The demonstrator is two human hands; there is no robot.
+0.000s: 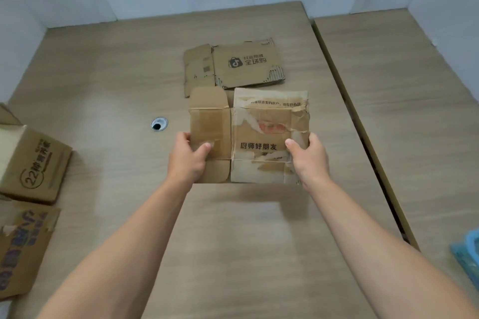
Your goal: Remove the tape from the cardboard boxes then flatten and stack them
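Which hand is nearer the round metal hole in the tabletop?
Left. The left hand grips the left edge of the flattened box, just right of the hole and closer to the camera. The right hand grips the box's right edge, farther away.

Table (108, 80) holds flattened box (246, 63), brown box (33, 166) (left edge) and blue-lettered box (23, 248).

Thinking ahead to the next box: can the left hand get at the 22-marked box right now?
Probably not yet: the left hand grips the flattened box. The table between it and the 22-marked box looks free, so after letting go, likely yes.
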